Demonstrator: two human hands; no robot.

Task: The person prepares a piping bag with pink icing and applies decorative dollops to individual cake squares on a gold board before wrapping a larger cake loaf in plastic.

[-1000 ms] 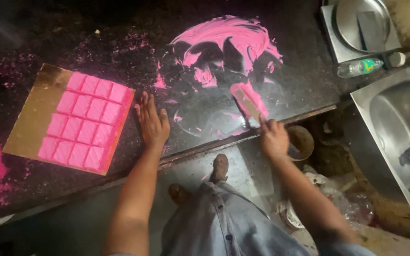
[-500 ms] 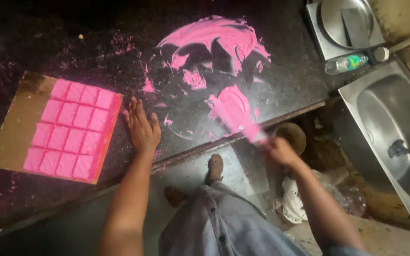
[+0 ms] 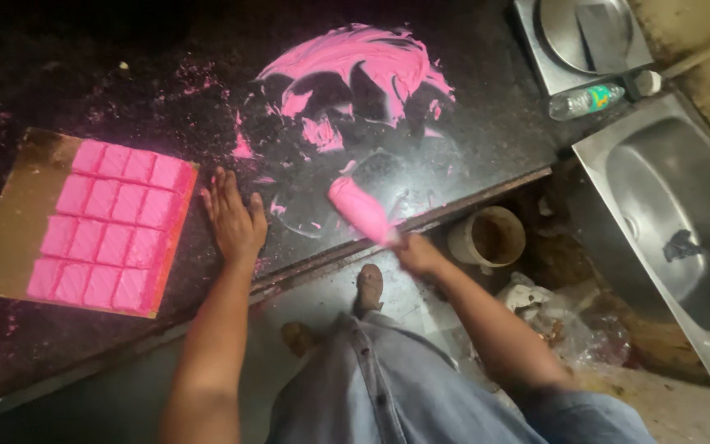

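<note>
The right hand grips a scraper coated in pink paste, its blade just above the tabletop edge. The left hand lies flat, fingers spread, holding nothing, just right of the board with the pink blocks. The smeared paste lies beyond both hands. To scrape well, I judge the blade should stay low and flat, pulling paste in long strokes while the left hand braces. Half a second ago the scraper sat nearer the smear; now it is drawn back toward the edge.
</note>
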